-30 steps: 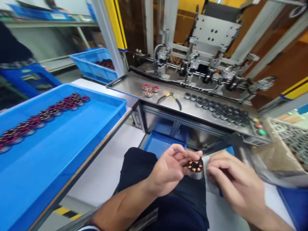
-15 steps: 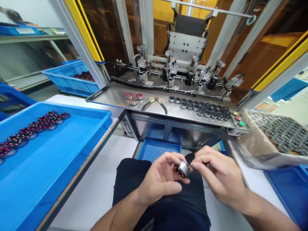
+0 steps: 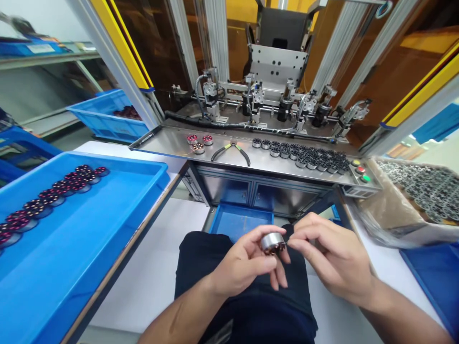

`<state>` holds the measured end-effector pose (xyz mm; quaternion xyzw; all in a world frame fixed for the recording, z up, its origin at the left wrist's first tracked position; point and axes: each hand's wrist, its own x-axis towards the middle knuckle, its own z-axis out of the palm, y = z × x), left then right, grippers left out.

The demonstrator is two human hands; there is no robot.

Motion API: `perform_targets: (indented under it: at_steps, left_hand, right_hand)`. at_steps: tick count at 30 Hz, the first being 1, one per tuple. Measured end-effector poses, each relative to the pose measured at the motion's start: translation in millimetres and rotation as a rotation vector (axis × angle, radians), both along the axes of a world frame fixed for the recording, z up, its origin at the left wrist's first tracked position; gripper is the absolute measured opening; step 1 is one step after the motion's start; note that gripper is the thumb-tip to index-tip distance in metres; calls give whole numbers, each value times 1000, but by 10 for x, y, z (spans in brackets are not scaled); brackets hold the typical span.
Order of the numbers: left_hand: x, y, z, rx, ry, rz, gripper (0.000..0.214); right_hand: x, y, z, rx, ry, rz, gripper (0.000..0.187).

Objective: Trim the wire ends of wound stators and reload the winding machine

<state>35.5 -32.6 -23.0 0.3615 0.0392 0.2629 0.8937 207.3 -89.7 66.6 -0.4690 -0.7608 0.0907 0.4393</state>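
Left hand is closing its thumb and fingers around a small round motor part at the lower middle of the frame, over our dark lap. Right hand is pinching thumb and forefinger together right at the part's edge; we cannot tell what it is pinching.

We are sitting at a white table. A blue tray is filling the left of the frame, with a row of wound parts along its far side. A steel shelf is running across the middle, carrying pliers and dark rings, with a machine rising behind it. A bag of rings is lying at the right edge.

A second ago the windings were facing up and the right hand was hanging apart from the part; now its steel shell is facing up and the right fingertips are meeting it.
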Motion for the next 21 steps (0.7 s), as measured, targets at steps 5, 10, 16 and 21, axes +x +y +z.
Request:
perform_targets:
  at_steps: [5,10,16,21]
  left_hand:
    - [43,-30,57,152,-52,366,44]
    - [105,-17,38,275,-4,555,38]
    - [81,73,11,268,71,636,27]
    - [38,150,-14,234,43,609,26]
  right_hand:
    - [-7,-4,-20,-10,18,-76,15]
    - [-36,21,-73,-2,78,-67,15]
    - [-184,-31,-196,-216,403,-197,23]
    - [-348,-49,-489,-767,971,55,34]
